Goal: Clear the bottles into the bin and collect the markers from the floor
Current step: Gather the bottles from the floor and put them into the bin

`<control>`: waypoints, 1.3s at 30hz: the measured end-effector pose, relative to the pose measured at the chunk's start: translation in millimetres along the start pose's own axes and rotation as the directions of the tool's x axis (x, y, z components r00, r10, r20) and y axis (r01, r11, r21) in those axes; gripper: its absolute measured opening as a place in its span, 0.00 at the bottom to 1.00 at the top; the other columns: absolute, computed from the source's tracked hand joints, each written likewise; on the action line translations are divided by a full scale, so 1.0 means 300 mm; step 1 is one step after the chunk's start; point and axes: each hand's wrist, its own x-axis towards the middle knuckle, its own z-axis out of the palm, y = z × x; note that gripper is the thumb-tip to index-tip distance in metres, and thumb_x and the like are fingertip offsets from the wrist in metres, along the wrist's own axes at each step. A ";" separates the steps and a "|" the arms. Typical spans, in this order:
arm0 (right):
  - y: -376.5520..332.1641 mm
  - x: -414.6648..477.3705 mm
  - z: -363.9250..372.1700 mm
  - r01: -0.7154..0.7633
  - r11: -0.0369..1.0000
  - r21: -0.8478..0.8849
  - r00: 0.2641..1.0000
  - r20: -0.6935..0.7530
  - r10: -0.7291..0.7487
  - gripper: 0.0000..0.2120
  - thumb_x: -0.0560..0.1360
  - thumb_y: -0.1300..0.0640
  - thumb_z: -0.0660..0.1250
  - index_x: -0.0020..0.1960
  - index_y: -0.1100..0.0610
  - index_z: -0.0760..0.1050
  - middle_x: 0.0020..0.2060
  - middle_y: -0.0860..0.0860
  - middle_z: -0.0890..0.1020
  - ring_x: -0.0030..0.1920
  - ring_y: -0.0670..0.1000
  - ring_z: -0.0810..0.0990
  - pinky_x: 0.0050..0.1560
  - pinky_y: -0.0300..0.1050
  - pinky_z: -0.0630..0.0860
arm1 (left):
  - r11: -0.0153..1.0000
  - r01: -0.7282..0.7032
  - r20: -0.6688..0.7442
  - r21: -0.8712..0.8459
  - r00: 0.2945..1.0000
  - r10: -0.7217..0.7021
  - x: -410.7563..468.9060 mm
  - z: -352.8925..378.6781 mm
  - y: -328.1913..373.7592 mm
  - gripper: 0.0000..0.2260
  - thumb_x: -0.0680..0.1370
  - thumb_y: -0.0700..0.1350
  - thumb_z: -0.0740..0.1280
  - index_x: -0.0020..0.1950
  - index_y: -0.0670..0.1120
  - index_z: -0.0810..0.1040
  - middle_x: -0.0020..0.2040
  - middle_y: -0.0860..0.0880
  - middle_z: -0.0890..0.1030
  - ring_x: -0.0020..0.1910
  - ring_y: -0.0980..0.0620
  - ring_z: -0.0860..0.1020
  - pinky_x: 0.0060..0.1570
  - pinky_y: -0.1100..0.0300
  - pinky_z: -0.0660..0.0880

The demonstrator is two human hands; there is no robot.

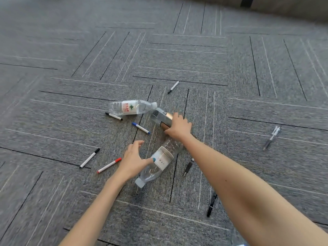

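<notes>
Three bottles lie on the grey carpet. My right hand (pixel 179 126) grips a bottle with a gold label (pixel 160 117). My left hand (pixel 134 159) is spread open beside a clear bottle with a white label (pixel 159 162), its thumb touching the label. A third clear bottle with a red-and-green label (pixel 131 107) lies further back. Several markers are scattered around: a blue-capped one (pixel 141 128), a red-capped one (pixel 109 165), black-capped ones (pixel 89 158) (pixel 114 116) (pixel 173 87).
Dark pens lie at the right: one (pixel 188 167) near the white-label bottle, one (pixel 211 205) under my right forearm, and a clear pen (pixel 271 137) far right. A wall base (pixel 284 9) runs along the top right. No bin is in view.
</notes>
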 end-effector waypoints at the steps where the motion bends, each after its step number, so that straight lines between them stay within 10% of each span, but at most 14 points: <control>1: -0.001 0.002 0.000 0.001 1.000 0.008 1.000 -0.026 0.000 0.36 0.70 0.47 0.73 0.70 0.58 0.61 0.65 0.57 0.73 0.66 0.60 0.71 0.66 0.59 0.67 | 1.000 -0.004 0.002 0.006 1.000 0.004 0.001 0.003 -0.002 0.35 0.70 0.52 0.74 0.72 0.52 0.61 0.70 0.47 0.66 0.68 0.48 0.66 0.66 0.43 0.67; 11: 0.164 -0.113 -0.153 0.035 0.996 0.082 0.975 -0.220 -0.016 0.36 0.69 0.39 0.71 0.67 0.59 0.63 0.58 0.55 0.75 0.56 0.56 0.76 0.53 0.52 0.77 | 0.998 -0.020 -0.031 0.061 0.999 0.022 0.002 0.034 0.053 0.39 0.68 0.58 0.74 0.73 0.52 0.59 0.72 0.47 0.64 0.70 0.46 0.66 0.67 0.42 0.66; 19: 0.386 -0.305 -0.210 -0.073 0.991 0.114 0.975 -0.202 0.095 0.37 0.69 0.37 0.70 0.66 0.59 0.63 0.57 0.54 0.75 0.53 0.55 0.76 0.48 0.49 0.75 | 0.911 -0.025 0.066 0.412 0.998 -0.003 0.004 0.173 0.135 0.59 0.60 0.71 0.73 0.77 0.57 0.37 0.78 0.44 0.48 0.76 0.36 0.52 0.68 0.30 0.56; 32: 0.642 -0.469 -0.320 -0.229 0.954 0.192 0.935 -0.228 0.270 0.34 0.70 0.37 0.69 0.64 0.59 0.63 0.58 0.55 0.75 0.54 0.56 0.77 0.48 0.49 0.72 | 0.816 -0.286 0.061 0.503 0.953 0.296 0.034 0.349 0.384 0.41 0.70 0.52 0.70 0.75 0.52 0.47 0.60 0.44 0.74 0.50 0.46 0.78 0.47 0.49 0.80; 39: 0.761 -0.478 -0.484 -0.377 0.864 0.334 0.828 -0.296 0.476 0.36 0.71 0.38 0.69 0.67 0.60 0.62 0.62 0.56 0.74 0.60 0.58 0.76 0.55 0.52 0.73 | 0.735 -0.509 0.154 0.449 0.854 0.497 0.138 0.391 0.827 0.42 0.69 0.53 0.71 0.76 0.55 0.49 0.58 0.47 0.75 0.47 0.49 0.76 0.36 0.60 0.71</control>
